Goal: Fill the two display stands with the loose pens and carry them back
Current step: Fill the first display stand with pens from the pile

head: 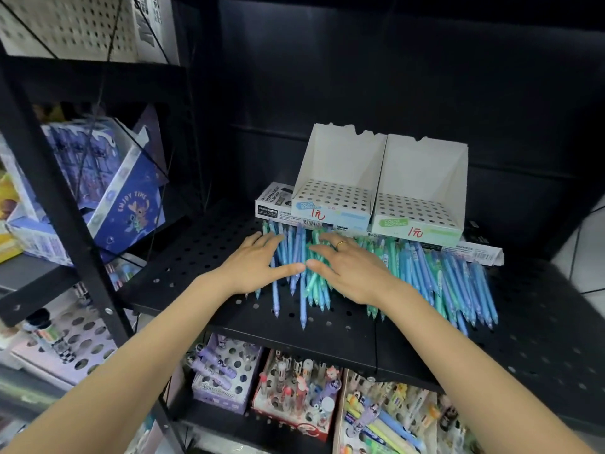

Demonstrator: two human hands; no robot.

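Observation:
Two white cardboard display stands with perforated tops stand side by side at the back of a black shelf, the left stand (337, 178) with a blue front label, the right stand (422, 191) with a green one. Their holes hold no pens. Several loose blue and teal pens (442, 276) lie in a wide heap in front of them. My left hand (262, 263) and my right hand (350, 270), which wears a ring, rest flat on the left part of the heap with fingers spread and thumbs nearly touching. Neither hand grips a pen.
The stands sit on flat marker boxes (273, 199). The black perforated shelf (203, 257) has bare room at its left. Purple gift boxes (124, 191) fill the rack to the left. Below the shelf are holders with cartoon pens (294, 398).

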